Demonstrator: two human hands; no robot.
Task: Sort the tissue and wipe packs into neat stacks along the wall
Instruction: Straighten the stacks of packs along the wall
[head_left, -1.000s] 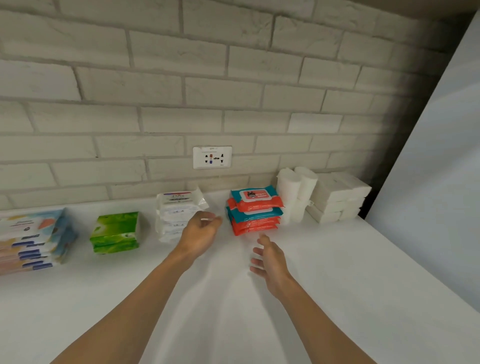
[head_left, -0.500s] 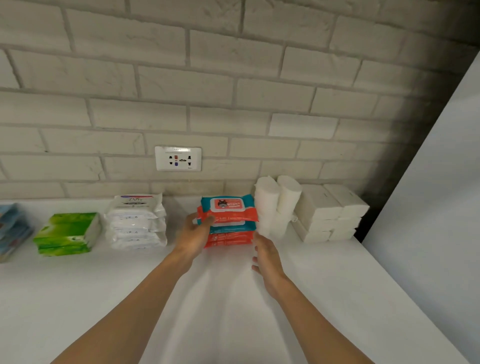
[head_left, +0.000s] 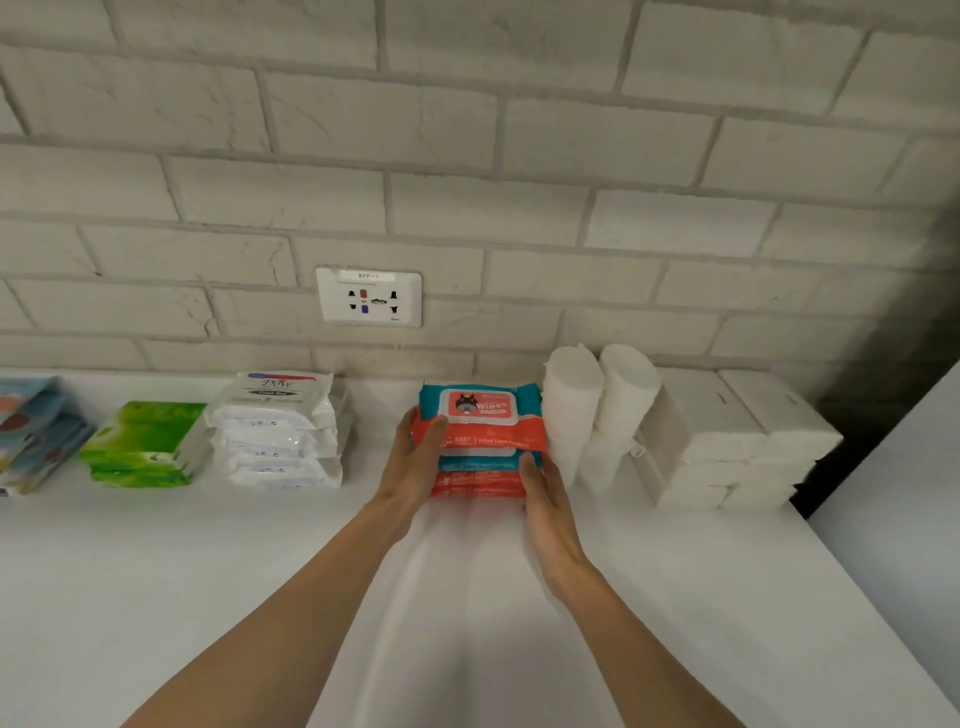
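A stack of teal-and-orange baby wipe packs (head_left: 480, 421) stands on the white counter (head_left: 208, 571) near the brick wall. My left hand (head_left: 415, 457) presses against the stack's left side, thumb on the top pack. My right hand (head_left: 545, 499) lies flat against the lower right corner of the stack. To the left stand a stack of white Dove wipe packs (head_left: 278, 428), green tissue packs (head_left: 145, 441) and blue-patterned packs (head_left: 31, 431) at the frame's edge. To the right are two white rolls (head_left: 597, 400) and stacked white tissue packs (head_left: 727, 441).
A wall socket (head_left: 369, 297) sits in the brick wall above the wipes. A grey panel (head_left: 909, 493) closes off the counter's right end, with a dark gap in the corner behind the white tissue packs.
Both hands moved forward from the open counter to the teal-and-orange stack and now clasp its two sides. The view has shifted to the right and closer to the wall.
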